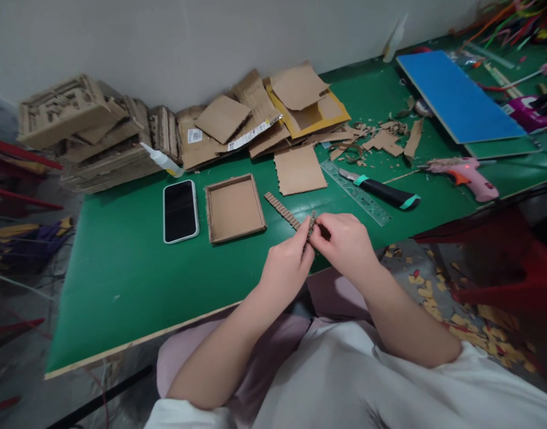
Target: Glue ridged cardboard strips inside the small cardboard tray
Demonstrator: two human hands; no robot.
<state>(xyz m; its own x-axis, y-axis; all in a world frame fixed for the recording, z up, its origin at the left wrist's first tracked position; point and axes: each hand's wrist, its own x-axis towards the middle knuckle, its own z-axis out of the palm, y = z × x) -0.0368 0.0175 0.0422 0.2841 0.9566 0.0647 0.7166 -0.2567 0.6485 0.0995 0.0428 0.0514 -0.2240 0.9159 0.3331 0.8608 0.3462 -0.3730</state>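
Observation:
My left hand (288,262) and my right hand (342,238) meet over the near edge of the green table (121,280). Both pinch a small strip of corrugated cardboard (310,227) held upright between the fingertips. Just beyond it, a longer corrugated strip (281,210) lies flat on the table. A shallow cardboard tray (235,208) sits to the left of my hands, and a phone (180,211) lies face up beside it.
A utility knife (383,192), a clear ruler (354,190) and a pink glue gun (465,176) lie right of my hands. Cardboard sheets (255,122) and stacks (86,134) line the wall, with a glue bottle (164,159). A blue board (456,95) lies far right. Scraps litter the floor (461,322).

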